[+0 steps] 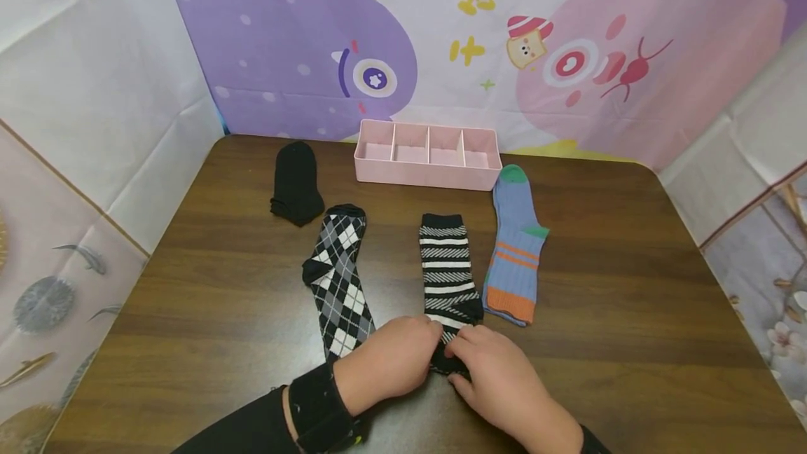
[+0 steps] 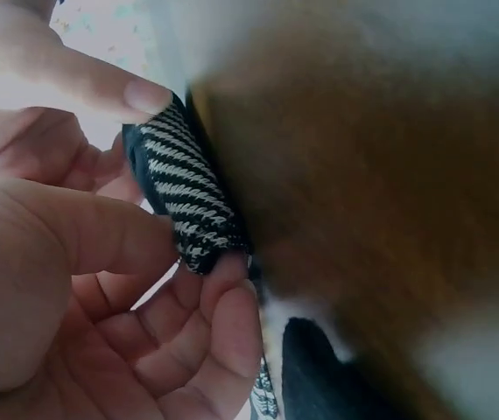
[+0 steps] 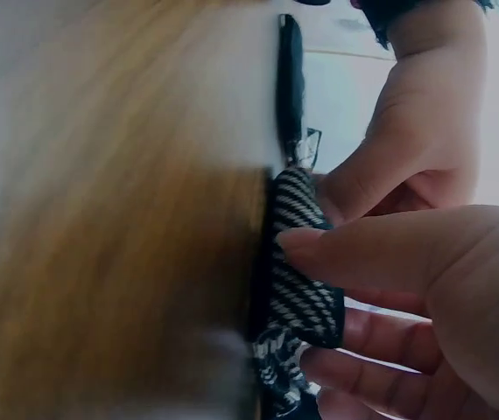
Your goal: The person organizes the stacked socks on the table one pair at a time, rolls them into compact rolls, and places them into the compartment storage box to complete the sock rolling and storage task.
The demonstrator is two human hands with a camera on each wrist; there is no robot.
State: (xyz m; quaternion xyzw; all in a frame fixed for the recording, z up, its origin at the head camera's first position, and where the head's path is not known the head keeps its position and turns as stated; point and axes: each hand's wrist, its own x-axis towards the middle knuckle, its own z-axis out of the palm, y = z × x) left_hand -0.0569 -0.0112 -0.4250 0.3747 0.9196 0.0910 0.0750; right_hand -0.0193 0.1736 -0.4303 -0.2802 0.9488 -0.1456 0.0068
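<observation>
A black-and-white striped sock [image 1: 445, 265] lies flat at the middle of the table, its cuff pointing away from me. At its near end, my left hand [image 1: 392, 358] pinches one side of the fabric between thumb and fingers. My right hand [image 1: 504, 385] grips the other side of that end. In the left wrist view the raised sock end [image 2: 188, 188] shows diagonal stripes. The right wrist view has my right thumb laid over the sock end [image 3: 302, 297], with the fingers behind it. My left forearm and hand cover the near end of an argyle sock [image 1: 343, 279].
A blue sock [image 1: 518, 244] with orange bands and green heel and toe lies right of the striped one. Farther back on the left is a black sock [image 1: 296, 181]. A pink box [image 1: 429, 174] with several compartments stands at the table's [image 1: 605, 265] back edge.
</observation>
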